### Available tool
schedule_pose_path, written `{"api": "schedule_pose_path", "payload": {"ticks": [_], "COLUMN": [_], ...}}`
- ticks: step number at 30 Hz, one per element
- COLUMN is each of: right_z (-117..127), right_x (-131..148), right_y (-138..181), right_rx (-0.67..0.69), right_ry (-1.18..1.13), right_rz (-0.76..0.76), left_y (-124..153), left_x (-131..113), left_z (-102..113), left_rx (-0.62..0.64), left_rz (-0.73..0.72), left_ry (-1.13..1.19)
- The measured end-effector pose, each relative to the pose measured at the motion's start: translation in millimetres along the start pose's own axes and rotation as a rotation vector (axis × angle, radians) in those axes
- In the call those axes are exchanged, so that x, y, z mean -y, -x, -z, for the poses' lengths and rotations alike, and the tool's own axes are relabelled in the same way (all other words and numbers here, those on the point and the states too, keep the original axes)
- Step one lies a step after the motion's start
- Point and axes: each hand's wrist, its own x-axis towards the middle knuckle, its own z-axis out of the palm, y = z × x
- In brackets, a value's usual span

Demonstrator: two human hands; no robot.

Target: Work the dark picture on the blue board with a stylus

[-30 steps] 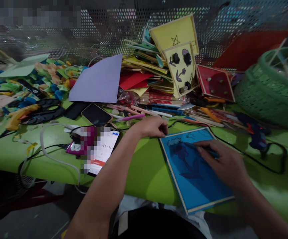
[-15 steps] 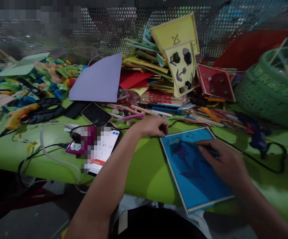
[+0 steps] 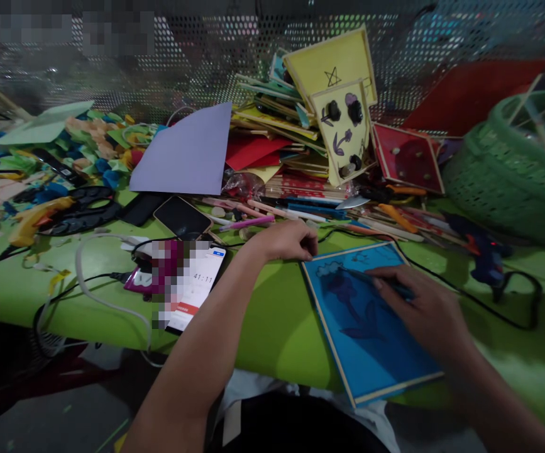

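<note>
On the green table lies a blue picture edged with thin pale wooden strips. It bears a dark flower drawing with leaves, and a cloud outline near the upper left corner. My right hand pinches a dark pen, tilted, its tip beside the cloud outline; whether the tip touches the surface I cannot tell. My left hand is curled into a loose fist on the table, fingertips at the picture's top left corner. I see nothing held in it.
A lit phone lies by my left forearm, near a purple device with cables. Behind are pens, a purple sheet, a yellow framed picture and scissors. A glue gun and green basket stand right.
My right hand and the pen have shifted very slightly near the cloud outline. My left hand and the picture stay in place.
</note>
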Motion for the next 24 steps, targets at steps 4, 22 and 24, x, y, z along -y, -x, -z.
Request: {"api": "schedule_pose_path", "payload": {"ticks": [4, 22, 24], "right_z": [-0.7, -3.5, -3.3], "right_x": [-2.0, -4.5, -4.1], "right_y": [0.0, -1.0, -0.9], "right_rx": [-0.024, 0.002, 0.011], "right_ry": [-0.004, 0.003, 0.005], "right_rz": [0.0, 0.069, 0.072], "left_y": [0.9, 1.3, 1.2], "left_x": [-1.7, -4.7, -4.1], "left_z": [0.7, 1.6, 1.4], "left_rx": [0.001, 0.003, 0.0], "left_rz": [0.007, 0.014, 0.01], "left_ry": [-0.001, -0.006, 0.0]}}
